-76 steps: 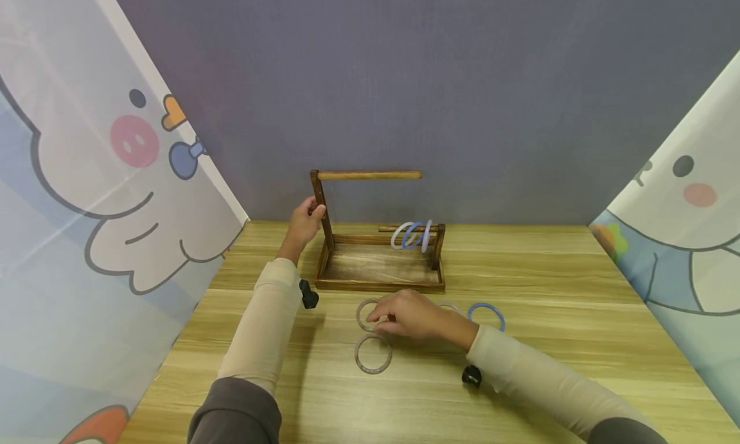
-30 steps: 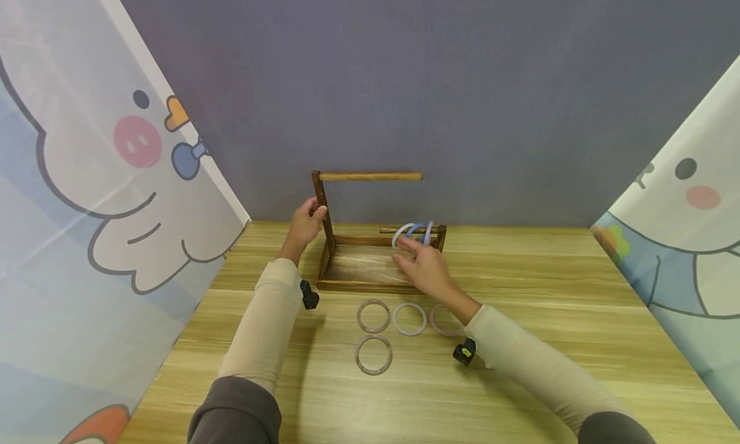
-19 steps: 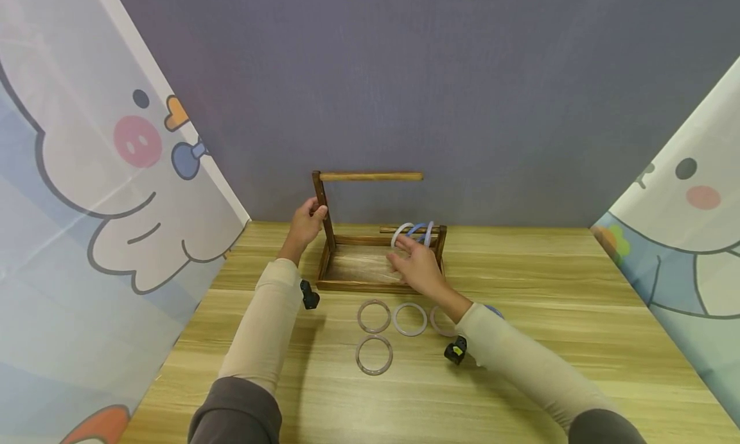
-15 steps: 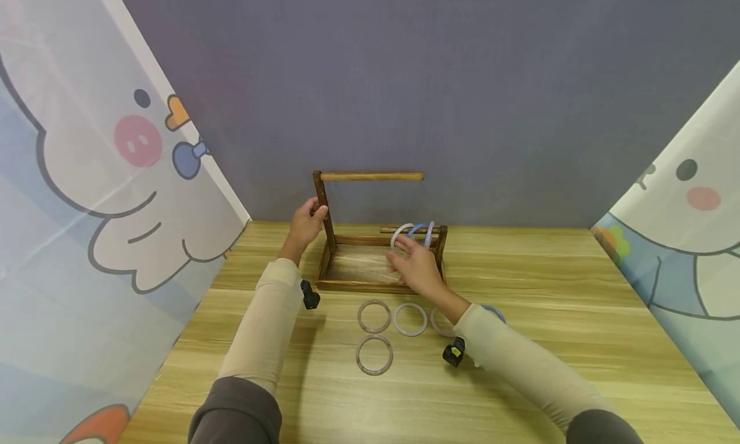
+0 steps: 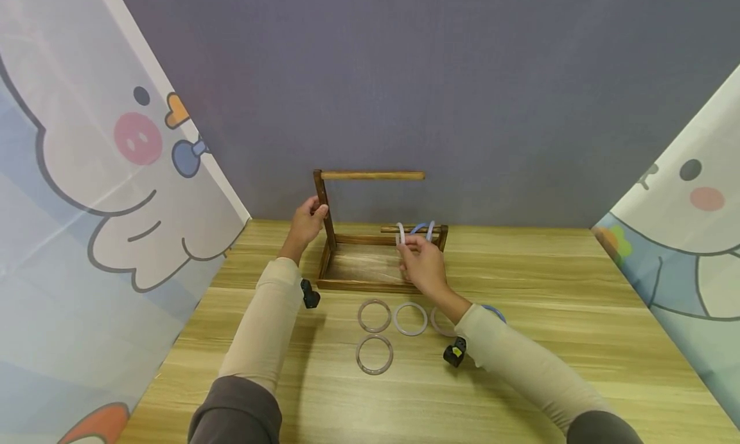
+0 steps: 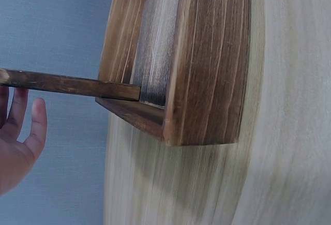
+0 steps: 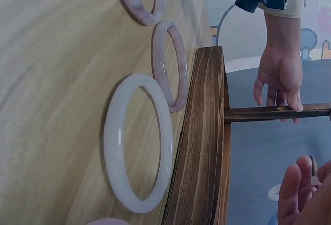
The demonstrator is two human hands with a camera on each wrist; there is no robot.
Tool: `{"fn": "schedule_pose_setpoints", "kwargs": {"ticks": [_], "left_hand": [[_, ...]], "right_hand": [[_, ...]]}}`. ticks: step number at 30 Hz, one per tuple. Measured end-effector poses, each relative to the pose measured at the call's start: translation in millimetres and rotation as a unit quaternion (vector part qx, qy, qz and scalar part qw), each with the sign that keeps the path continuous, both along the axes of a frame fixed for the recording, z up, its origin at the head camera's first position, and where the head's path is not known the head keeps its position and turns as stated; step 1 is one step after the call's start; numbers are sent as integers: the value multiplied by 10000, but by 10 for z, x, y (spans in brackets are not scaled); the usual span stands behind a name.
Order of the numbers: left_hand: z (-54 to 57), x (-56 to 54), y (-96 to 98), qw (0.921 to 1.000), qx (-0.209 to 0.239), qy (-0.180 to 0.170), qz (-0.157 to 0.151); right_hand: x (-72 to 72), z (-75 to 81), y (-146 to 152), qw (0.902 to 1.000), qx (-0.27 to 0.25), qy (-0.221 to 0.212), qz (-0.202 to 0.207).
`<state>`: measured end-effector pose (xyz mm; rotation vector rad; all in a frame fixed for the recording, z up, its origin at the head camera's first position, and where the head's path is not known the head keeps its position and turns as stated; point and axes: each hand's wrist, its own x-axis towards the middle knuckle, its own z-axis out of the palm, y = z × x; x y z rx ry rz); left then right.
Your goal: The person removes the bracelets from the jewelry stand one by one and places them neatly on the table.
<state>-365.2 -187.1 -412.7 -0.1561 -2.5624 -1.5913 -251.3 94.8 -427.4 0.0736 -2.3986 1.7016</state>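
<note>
A dark wooden bangle stand [image 5: 358, 264] has a tray base, a long upper bar and a short lower bar. At its left post, my left hand [image 5: 305, 222] grips the wood, thumb in front and fingers behind. My right hand [image 5: 426, 264] pinches a white bangle [image 5: 401, 232] near the free end of the lower bar. A blue bangle [image 5: 419, 227] and a lavender bangle [image 5: 430, 229] hang farther along that bar, partly behind the right fingers. The right wrist view shows only the right hand's fingertips [image 7: 290, 189] at its lower corner.
On the table before the stand lie two brownish bangles, one nearer [image 5: 357, 355] and one farther [image 5: 359, 316], plus a white bangle [image 7: 115, 147]. A pinkish bangle [image 5: 433, 322] and a blue bangle [image 5: 494, 311] are partly covered by the right forearm. A grey wall stands behind.
My right hand has moved from the bangles on the table up to the lower bar. Its fingers have closed on the white hanging bangle, which has turned nearly edge-on. The left hand stays put.
</note>
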Motion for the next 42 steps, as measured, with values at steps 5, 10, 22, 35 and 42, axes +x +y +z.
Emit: {"fn": "schedule_pose_setpoints", "kwargs": {"ticks": [5,10,22,35,42], "left_hand": [[-7,-7,3,10000,-14,23,27],[-20,-29,4,10000,-36,43,52],[-6,-52,28,9999,-51,95,1],[-14,-64,49,9999,-144,57,-27],[-381,56,-73,9919,-1258,194,-49]], "right_hand": [[3,-5,14,9999,-10,128,-4],[-7,-9,21,9998,-69,205,54],[3,-14,19,9996,105,242,-58],[10,7,12,9994,87,330,18],[29,-15,3,9993,65,322,202]]}}
